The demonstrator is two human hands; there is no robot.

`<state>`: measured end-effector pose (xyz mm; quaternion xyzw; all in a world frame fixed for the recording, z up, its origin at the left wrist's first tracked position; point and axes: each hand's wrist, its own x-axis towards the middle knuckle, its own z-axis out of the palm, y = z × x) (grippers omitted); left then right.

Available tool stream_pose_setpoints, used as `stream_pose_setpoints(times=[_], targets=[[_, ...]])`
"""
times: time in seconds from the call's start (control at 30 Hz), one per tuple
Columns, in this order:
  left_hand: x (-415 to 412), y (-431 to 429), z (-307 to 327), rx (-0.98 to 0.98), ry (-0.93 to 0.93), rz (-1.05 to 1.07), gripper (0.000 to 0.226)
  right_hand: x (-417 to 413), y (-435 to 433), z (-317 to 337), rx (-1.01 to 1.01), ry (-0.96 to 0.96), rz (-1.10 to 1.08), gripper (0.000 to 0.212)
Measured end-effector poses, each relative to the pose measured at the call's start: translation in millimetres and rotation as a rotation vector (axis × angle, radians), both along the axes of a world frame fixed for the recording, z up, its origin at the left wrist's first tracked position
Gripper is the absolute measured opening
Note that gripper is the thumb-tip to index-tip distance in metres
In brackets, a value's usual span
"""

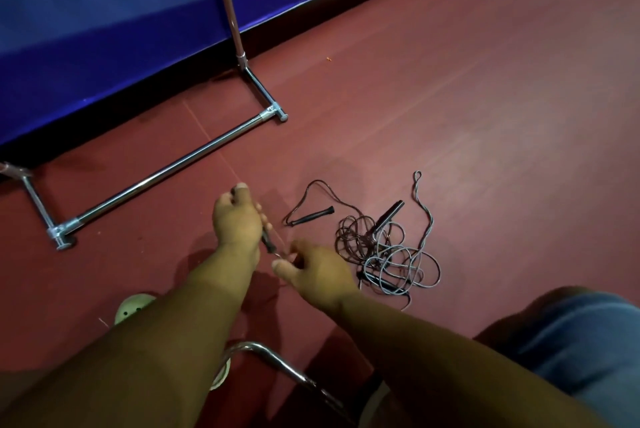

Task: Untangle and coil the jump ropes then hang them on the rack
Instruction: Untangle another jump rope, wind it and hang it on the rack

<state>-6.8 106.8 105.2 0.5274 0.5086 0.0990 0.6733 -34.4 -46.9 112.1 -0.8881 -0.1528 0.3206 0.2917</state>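
Note:
A tangle of thin jump ropes (384, 251) lies on the red floor, brownish and grey cords looped over one another. Black handles stick out of the pile (389, 216), and one black handle (313, 216) lies apart to the left. My left hand (237, 216) grips a black handle (268, 242) above the floor. My right hand (315, 271) pinches the thin cord just below that handle. The chrome rack (166, 167) stands to the left, its base bar on the floor and its upright pole (230, 8) rising out of view.
A blue padded wall (104, 29) runs behind the rack. A chrome chair tube (284, 365) crosses the bottom, with a pale green shoe (133, 308) beside my left arm and a jeans-clad knee (581, 341) at the lower right.

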Motion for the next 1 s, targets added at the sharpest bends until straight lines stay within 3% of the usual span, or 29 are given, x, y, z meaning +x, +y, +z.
stream_pose_setpoints(times=[0.1, 0.17, 0.33, 0.47, 0.57, 0.7, 0.8, 0.87, 1.0], targets=[[9.4, 17.3, 15.4, 0.113, 0.003, -0.026, 0.033, -9.3, -12.3, -1.8, -0.152, -0.143, 0.245, 0.029], [9.4, 27.1, 21.6, 0.197, -0.011, -0.121, 0.035, -14.9, -26.8, -7.1, -0.238, -0.177, 0.292, 0.029], [-11.7, 25.7, 26.7, 0.459, 0.105, -0.632, 0.034, -22.4, -53.0, -17.4, -0.366, -0.154, 0.219, 0.036], [-36.2, -3.4, 34.8, 0.266, 0.190, -0.881, 0.025, -23.5, -51.9, -12.5, -0.287, -0.080, 0.139, 0.031], [-53.7, -25.4, 27.3, 0.237, 0.229, -1.009, 0.026, -23.2, -51.4, -11.2, -0.277, -0.145, 0.144, 0.033], [-67.2, -45.6, 27.4, 0.216, 0.274, -1.123, 0.029, -18.1, -51.9, -6.2, -0.270, -0.281, 0.117, 0.037], [-73.2, -51.3, 32.5, 0.187, 0.269, -1.155, 0.021, -13.8, -54.8, 0.2, -0.268, -0.276, 0.109, 0.034], [-73.8, -47.2, 31.2, 0.244, 0.259, -1.160, 0.016, -14.2, -56.6, 1.7, -0.262, -0.259, 0.112, 0.032], [-66.0, -34.4, 31.0, 0.449, 0.282, -1.081, 0.028, -20.0, -62.5, -0.2, -0.238, -0.222, 0.076, 0.026]])
